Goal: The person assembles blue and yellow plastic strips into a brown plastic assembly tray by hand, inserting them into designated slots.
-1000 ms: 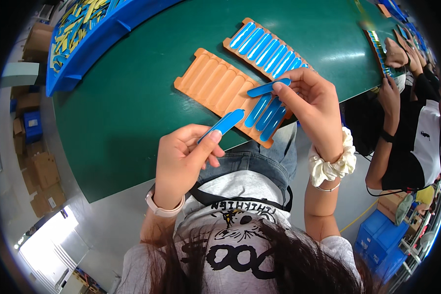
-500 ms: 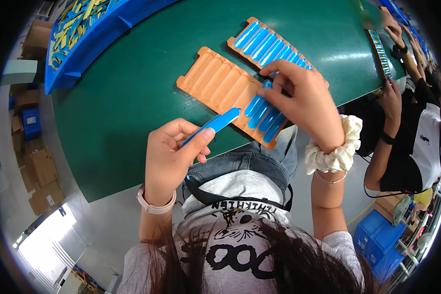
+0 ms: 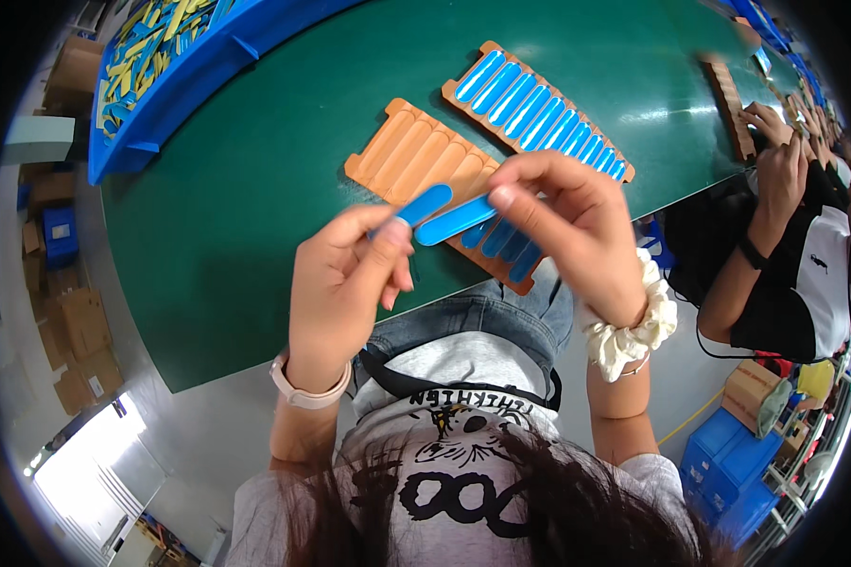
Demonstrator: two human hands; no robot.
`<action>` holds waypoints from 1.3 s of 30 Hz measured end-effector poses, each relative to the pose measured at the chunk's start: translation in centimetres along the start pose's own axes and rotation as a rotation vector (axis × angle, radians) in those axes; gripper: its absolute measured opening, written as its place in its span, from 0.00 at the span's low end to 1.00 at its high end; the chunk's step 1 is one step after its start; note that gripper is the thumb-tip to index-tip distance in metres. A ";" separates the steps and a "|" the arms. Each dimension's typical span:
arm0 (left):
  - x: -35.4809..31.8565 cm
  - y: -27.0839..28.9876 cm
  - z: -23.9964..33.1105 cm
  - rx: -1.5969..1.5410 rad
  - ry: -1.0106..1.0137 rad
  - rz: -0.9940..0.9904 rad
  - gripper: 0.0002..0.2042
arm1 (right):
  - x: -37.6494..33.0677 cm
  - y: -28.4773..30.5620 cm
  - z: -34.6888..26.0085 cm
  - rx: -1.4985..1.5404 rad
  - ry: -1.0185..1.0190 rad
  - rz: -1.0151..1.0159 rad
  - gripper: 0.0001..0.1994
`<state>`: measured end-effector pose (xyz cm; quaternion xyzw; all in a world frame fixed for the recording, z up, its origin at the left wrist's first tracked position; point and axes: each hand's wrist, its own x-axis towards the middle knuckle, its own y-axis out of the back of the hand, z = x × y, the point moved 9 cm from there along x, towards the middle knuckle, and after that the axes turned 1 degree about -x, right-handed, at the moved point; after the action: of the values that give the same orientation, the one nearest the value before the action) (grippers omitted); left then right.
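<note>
My left hand pinches a blue, round-ended strip between thumb and fingers; whether more strips lie beneath it I cannot tell. My right hand grips the end of another glossy blue strip, whose free end is close to the left hand's piece. Both hands are over a near orange-brown slotted tray. Its left slots are bare, while blue strips fill slots on the right, partly hidden by my right hand. Behind it lies a second slotted tray, filled with a row of blue strips.
A blue bin of loose blue and yellow strips stands at the upper left of the green table. At the right, a co-worker's hands are beside another slotted tray. Cardboard boxes stand off the table's left side.
My right hand has come away from the near tray's filled slots and moved left, now with a blue strip in it. My left hand's strip has shifted slightly up and left.
</note>
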<state>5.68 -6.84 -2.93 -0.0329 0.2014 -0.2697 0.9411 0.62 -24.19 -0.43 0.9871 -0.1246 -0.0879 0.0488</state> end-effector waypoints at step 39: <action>8.5 -8.5 5.9 1.247 -0.360 -0.664 0.34 | -6.0 0.9 -1.9 -0.884 0.486 0.294 0.16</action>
<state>10.44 -18.76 0.88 0.4059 -0.1683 -0.5962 0.6719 -4.99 -23.38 2.52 0.8364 -0.1977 0.1072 0.4999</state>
